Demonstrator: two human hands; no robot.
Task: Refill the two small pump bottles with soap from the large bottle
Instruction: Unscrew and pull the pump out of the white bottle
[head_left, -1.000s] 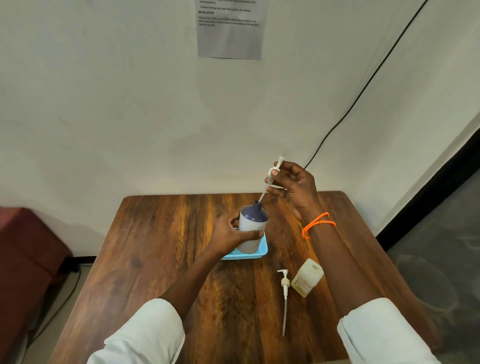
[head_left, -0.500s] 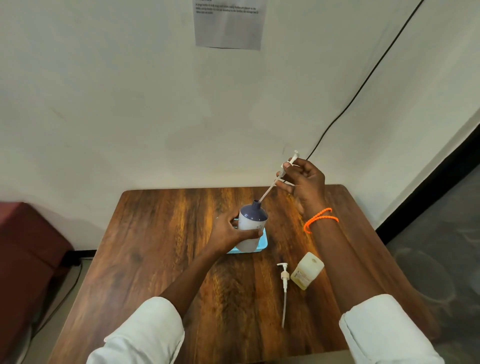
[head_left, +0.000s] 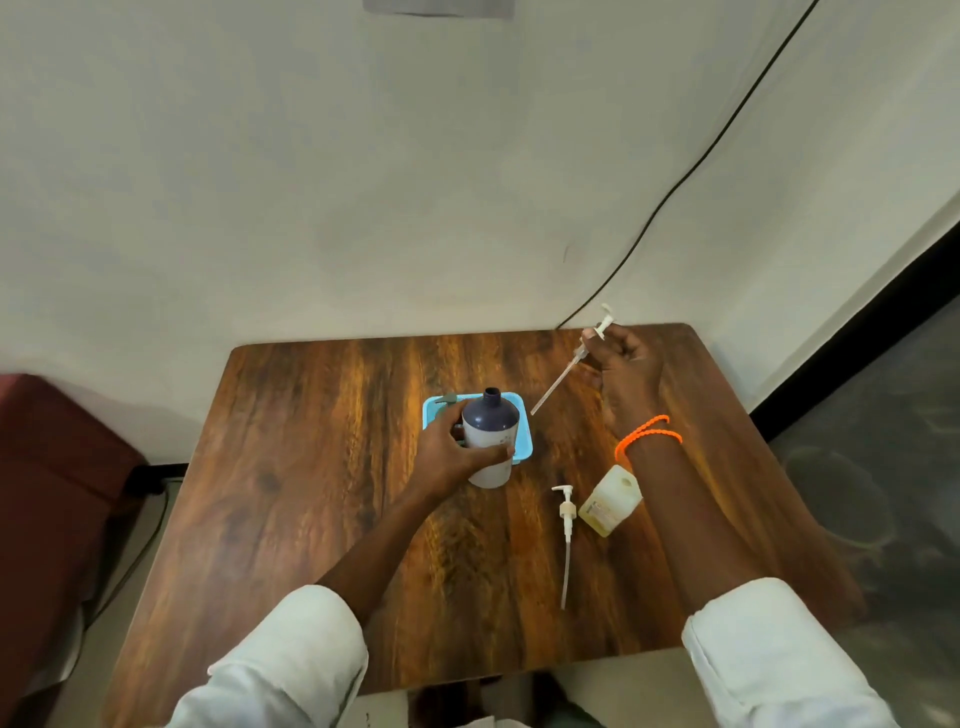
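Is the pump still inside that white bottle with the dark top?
No, it is out. The right hand holds the pump in the air, its tube clear of the bottle, whose neck stands open while the left hand grips it.

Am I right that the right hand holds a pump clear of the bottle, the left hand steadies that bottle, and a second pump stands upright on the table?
Not quite. In the head view the second pump lies flat on the table, beside the small yellowish bottle. The rest holds: the right hand holds a pump clear of the bottle, steadied by the left hand.

Loose pump (head_left: 565, 525) left of small bottle (head_left: 609, 501), seemingly touching.
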